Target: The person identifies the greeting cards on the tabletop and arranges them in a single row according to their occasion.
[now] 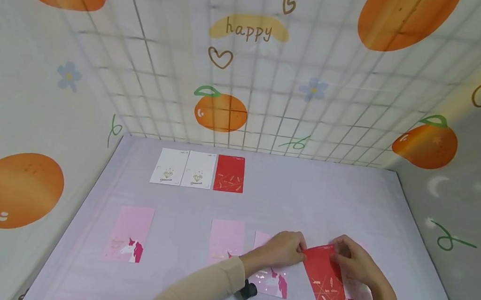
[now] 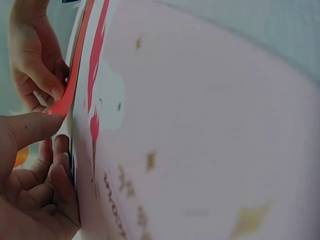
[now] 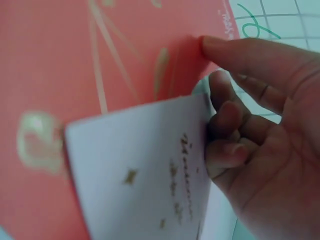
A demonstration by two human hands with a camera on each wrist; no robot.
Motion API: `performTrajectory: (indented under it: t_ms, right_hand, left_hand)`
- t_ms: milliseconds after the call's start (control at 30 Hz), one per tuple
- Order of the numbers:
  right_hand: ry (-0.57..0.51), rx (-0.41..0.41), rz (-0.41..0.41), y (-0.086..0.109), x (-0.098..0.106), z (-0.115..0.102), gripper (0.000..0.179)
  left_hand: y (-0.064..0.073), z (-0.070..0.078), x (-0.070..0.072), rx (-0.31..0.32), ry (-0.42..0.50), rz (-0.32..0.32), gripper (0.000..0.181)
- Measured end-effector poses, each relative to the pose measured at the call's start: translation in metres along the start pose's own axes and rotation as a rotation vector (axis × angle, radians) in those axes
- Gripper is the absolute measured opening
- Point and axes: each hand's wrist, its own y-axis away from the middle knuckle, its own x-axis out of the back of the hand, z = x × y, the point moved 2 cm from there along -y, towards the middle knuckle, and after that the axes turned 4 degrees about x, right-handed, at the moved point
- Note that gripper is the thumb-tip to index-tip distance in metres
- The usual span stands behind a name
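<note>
Head view, red card [image 1: 324,286]: held between both hands, slanting, lower end nearest; handle it by the edges to avoid creases.
Pink card [image 1: 357,295]: partly behind the right wrist; in the right wrist view, its edge lies beside the curled fingers, contact unclear, so take care not to drag it.
Right hand [image 1: 359,263]: pinches the upper right edge; light pressure should do.
Left hand [image 1: 285,247]: pinches the upper left corner; even tension would limit bowing.
Far row: white cards [image 1: 170,165] and second red card [image 1: 229,173], well clear.
</note>
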Motion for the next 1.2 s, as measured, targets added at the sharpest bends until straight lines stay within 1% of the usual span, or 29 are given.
performTrajectory:
  t_ms: [133, 267, 400, 500, 567, 767, 900, 1067, 1200]
  right_hand:
    - [-0.043, 0.010, -0.006, 0.000, 0.001, 0.000, 0.033]
    - [-0.090, 0.054, -0.003, 0.001, 0.002, -0.002, 0.030]
    - [-0.099, 0.069, 0.009, 0.000, 0.002, 0.000, 0.030]
    - [-0.108, 0.064, 0.013, -0.001, 0.003, 0.001, 0.032]
    - [-0.119, 0.081, 0.012, -0.001, 0.003, 0.001, 0.032]
    - [-0.211, 0.111, 0.012, -0.002, 0.004, 0.002, 0.033]
    - [-0.270, 0.129, 0.031, -0.003, 0.004, 0.005, 0.033]
    - [-0.297, 0.122, 0.095, -0.003, 0.004, 0.008, 0.039]
    - [-0.328, 0.110, 0.152, -0.002, 0.004, 0.009, 0.044]
  left_hand:
    - [-0.002, -0.003, 0.002, 0.000, 0.071, 0.004, 0.015]
    - [-0.002, -0.005, 0.005, 0.000, 0.128, 0.017, 0.014]
    - [-0.005, -0.009, 0.007, -0.010, 0.190, 0.017, 0.014]
    - [-0.006, -0.012, 0.009, -0.016, 0.238, 0.013, 0.016]
    - [-0.005, -0.014, 0.012, -0.015, 0.263, 0.013, 0.018]
    - [-0.005, -0.017, 0.017, -0.005, 0.315, 0.017, 0.020]
    - [-0.006, -0.017, 0.018, -0.003, 0.343, 0.021, 0.024]
    - [-0.006, -0.018, 0.017, 0.012, 0.373, 0.015, 0.027]
    - [-0.004, -0.019, 0.016, 0.006, 0.395, 0.003, 0.027]
